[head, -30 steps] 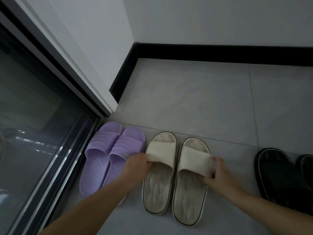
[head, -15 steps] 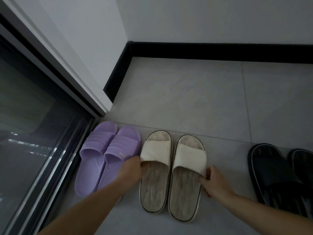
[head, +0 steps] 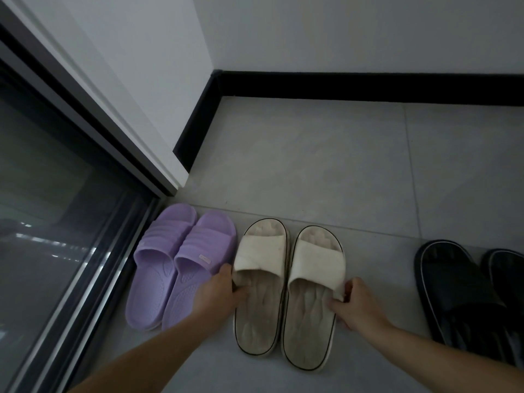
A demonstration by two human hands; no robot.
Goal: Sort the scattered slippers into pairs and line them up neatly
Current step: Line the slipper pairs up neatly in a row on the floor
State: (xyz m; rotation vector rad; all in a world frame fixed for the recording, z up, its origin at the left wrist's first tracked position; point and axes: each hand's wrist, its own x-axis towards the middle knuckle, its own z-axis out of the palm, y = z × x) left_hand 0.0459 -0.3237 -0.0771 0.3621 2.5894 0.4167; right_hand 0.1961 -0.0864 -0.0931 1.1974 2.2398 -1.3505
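Two cream slippers lie side by side on the floor, toes toward the wall. My left hand grips the outer edge of the left cream slipper at its strap. My right hand pinches the strap edge of the right cream slipper. A purple pair sits close on the left, touching each other. A black pair lies at the far right, partly cut off by the frame edge.
A sliding glass door with its metal track runs along the left. A white wall with black baseboard closes the back. Grey floor tiles stretch between the slippers and the wall.
Both hands slid back along the cream slippers, from the strap fronts to the rear strap edges. The cream pair sits slightly straighter and closer together.
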